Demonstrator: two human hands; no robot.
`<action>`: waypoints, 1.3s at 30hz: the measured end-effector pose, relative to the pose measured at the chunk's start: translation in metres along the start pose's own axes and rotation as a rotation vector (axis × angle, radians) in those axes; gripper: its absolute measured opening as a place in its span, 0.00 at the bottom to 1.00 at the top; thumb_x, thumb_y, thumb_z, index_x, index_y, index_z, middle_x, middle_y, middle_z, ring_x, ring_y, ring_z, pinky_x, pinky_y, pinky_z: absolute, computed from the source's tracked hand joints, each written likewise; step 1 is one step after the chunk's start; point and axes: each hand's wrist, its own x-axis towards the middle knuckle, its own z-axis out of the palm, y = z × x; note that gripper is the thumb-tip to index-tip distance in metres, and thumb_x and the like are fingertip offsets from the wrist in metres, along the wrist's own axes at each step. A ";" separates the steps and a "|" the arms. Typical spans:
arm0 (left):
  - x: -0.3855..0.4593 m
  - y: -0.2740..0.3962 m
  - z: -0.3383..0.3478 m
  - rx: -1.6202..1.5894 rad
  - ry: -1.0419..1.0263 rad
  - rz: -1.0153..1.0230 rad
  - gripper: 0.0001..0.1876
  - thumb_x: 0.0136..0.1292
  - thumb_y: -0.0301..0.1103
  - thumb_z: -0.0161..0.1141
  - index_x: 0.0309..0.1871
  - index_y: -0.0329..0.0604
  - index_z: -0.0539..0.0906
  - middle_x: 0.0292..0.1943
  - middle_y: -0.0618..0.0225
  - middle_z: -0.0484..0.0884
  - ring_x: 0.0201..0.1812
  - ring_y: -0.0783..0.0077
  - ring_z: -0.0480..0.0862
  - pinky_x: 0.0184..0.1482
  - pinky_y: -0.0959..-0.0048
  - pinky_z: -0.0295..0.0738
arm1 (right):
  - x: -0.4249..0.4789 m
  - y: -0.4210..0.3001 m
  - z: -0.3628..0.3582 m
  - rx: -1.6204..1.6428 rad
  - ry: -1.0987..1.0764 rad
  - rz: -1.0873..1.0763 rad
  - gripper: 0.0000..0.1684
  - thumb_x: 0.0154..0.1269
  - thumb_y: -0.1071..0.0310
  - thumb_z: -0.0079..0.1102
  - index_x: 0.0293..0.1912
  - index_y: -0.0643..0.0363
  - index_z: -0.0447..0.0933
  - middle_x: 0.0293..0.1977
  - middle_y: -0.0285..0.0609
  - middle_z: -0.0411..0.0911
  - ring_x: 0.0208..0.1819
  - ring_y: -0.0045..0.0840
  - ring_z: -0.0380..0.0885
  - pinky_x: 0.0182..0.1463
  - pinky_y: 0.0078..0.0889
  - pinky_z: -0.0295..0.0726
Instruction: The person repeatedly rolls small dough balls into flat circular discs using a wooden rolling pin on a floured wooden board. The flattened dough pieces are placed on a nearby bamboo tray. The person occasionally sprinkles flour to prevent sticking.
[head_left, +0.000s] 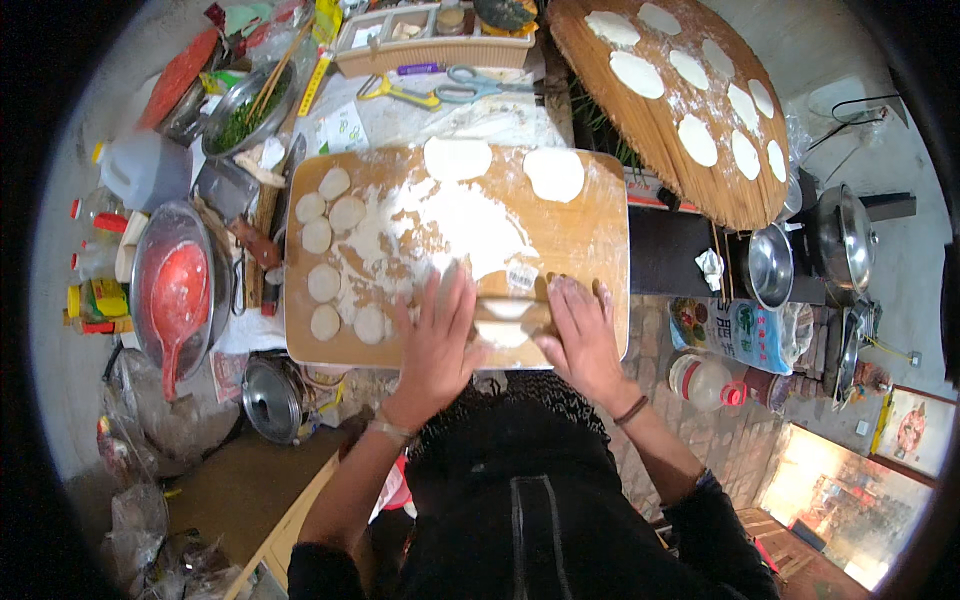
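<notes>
A wooden rolling pin (514, 309) lies across a piece of white dough (501, 334) near the front edge of the wooden board (585, 232). On the pin's left end rests my left hand (437, 330), fingers stretched forward. My right hand (583, 330) covers the other end, its fingers spread over the wood. Loose white flour (465, 225) is scattered across the board's middle. Small round dough pieces (316, 235) sit along the left side, several in number. Two flattened wrappers (553, 175) lie at the far edge. A sticker with a printed code (520, 276) is just beyond the pin.
At the right back, a round wooden board (660, 112) holds several flattened wrappers. Scissors (472, 85) and a yellow peeler (397, 91) lie behind my board. To the left stand a bowl of chopped greens (251, 112) and a metal basin (217, 300) with a red scoop (180, 285).
</notes>
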 end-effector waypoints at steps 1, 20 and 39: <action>0.010 -0.001 -0.003 -0.007 0.050 -0.009 0.43 0.66 0.51 0.59 0.77 0.40 0.55 0.79 0.59 0.50 0.78 0.47 0.49 0.70 0.29 0.39 | 0.005 0.000 -0.002 0.022 0.011 -0.002 0.40 0.64 0.52 0.62 0.67 0.66 0.63 0.64 0.52 0.66 0.68 0.45 0.63 0.74 0.62 0.51; -0.019 0.020 0.018 -0.200 0.208 0.129 0.16 0.58 0.35 0.66 0.50 0.44 0.84 0.54 0.64 0.77 0.59 0.63 0.75 0.64 0.48 0.59 | 0.013 0.037 -0.020 1.050 0.032 0.572 0.20 0.77 0.54 0.52 0.45 0.61 0.83 0.24 0.27 0.74 0.23 0.06 0.65 0.25 0.14 0.61; 0.041 0.007 0.006 0.088 0.101 0.040 0.30 0.68 0.37 0.56 0.71 0.38 0.67 0.75 0.58 0.60 0.77 0.52 0.53 0.72 0.38 0.41 | -0.002 0.009 -0.001 0.217 0.165 -0.051 0.24 0.56 0.61 0.71 0.53 0.57 0.81 0.40 0.41 0.73 0.44 0.35 0.72 0.49 0.39 0.70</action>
